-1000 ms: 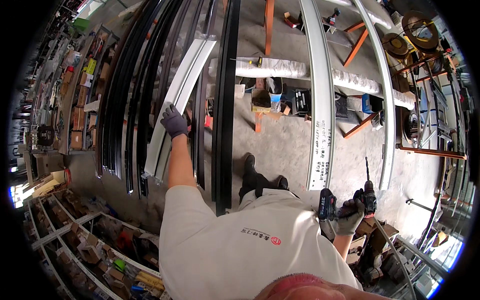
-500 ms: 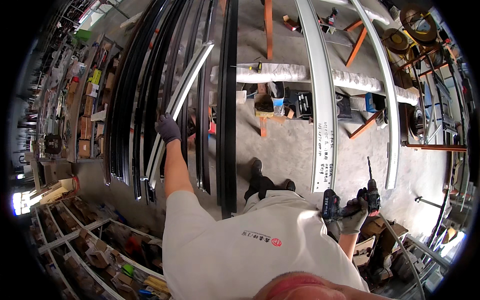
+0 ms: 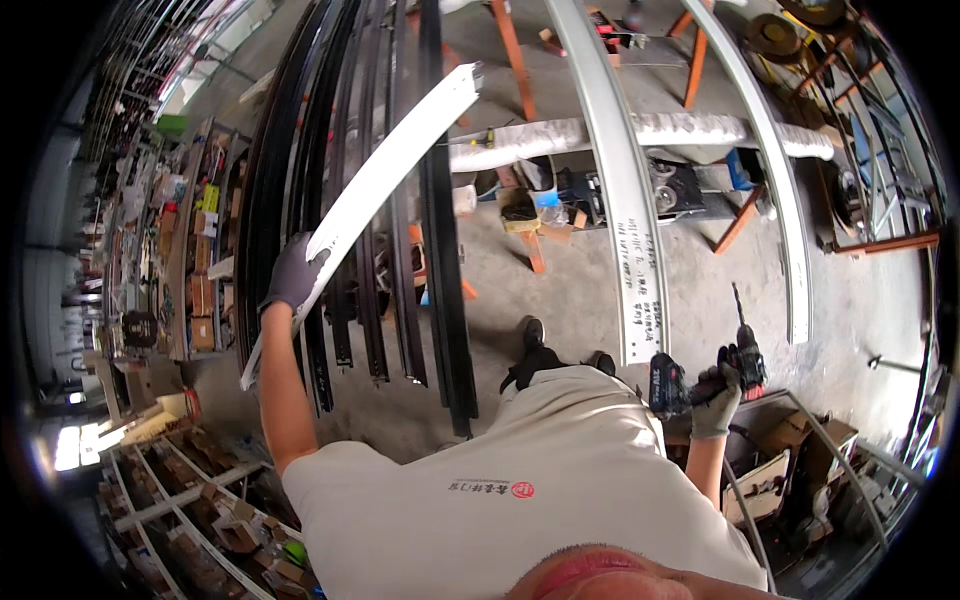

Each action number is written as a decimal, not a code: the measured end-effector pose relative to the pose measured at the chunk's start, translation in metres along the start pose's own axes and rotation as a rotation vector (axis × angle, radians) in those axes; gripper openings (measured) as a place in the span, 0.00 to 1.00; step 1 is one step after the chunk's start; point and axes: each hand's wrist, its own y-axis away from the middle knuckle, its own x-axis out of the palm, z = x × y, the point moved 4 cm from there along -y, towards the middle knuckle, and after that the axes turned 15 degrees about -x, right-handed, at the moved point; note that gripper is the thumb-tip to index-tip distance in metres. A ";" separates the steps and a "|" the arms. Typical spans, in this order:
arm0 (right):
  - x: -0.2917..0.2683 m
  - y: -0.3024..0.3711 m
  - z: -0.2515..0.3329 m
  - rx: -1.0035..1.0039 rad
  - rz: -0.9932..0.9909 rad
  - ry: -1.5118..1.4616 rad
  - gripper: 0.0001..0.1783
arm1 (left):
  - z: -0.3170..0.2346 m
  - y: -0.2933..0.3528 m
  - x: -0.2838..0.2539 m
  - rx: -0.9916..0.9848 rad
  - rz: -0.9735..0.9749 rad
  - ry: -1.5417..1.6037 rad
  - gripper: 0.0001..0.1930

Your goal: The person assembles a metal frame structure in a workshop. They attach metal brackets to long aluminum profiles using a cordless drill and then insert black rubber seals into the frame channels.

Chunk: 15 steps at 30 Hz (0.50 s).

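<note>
My left hand (image 3: 292, 272), in a dark glove, is closed round a long white metal profile (image 3: 385, 172). The profile slants across several dark profiles (image 3: 375, 300), its far end up to the right and its near end behind my hand. A gloved right hand, my right hand (image 3: 716, 396), grips a cordless drill (image 3: 745, 362) by its handle. The drill's bit points away from me, and its black battery pack (image 3: 668, 384) lies toward my body. Beyond the drill is a wide white profile (image 3: 628, 230) with handwriting on its near end.
A narrower white profile (image 3: 775, 150) runs along the right. Orange trestle legs (image 3: 740, 220) and a wrapped roll (image 3: 700, 130) are under the profiles. Shelves with boxes (image 3: 205, 270) line the left, and a rack of cartons (image 3: 215, 525) stands at the lower left.
My left hand has moved left and nearer, lifting and turning the white profile so its broad face shows and its far end swings right. The drill stays in my right hand.
</note>
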 end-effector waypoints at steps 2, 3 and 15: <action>-0.002 -0.002 0.006 0.052 -0.019 -0.053 0.04 | -0.061 0.030 -0.021 0.102 0.180 0.120 0.25; -0.012 -0.008 0.005 0.042 -0.015 -0.074 0.03 | -0.093 0.045 -0.028 0.177 0.222 0.164 0.24; -0.127 -0.023 0.062 -0.190 -0.071 -0.190 0.34 | -0.374 0.153 0.077 0.369 1.022 0.345 0.29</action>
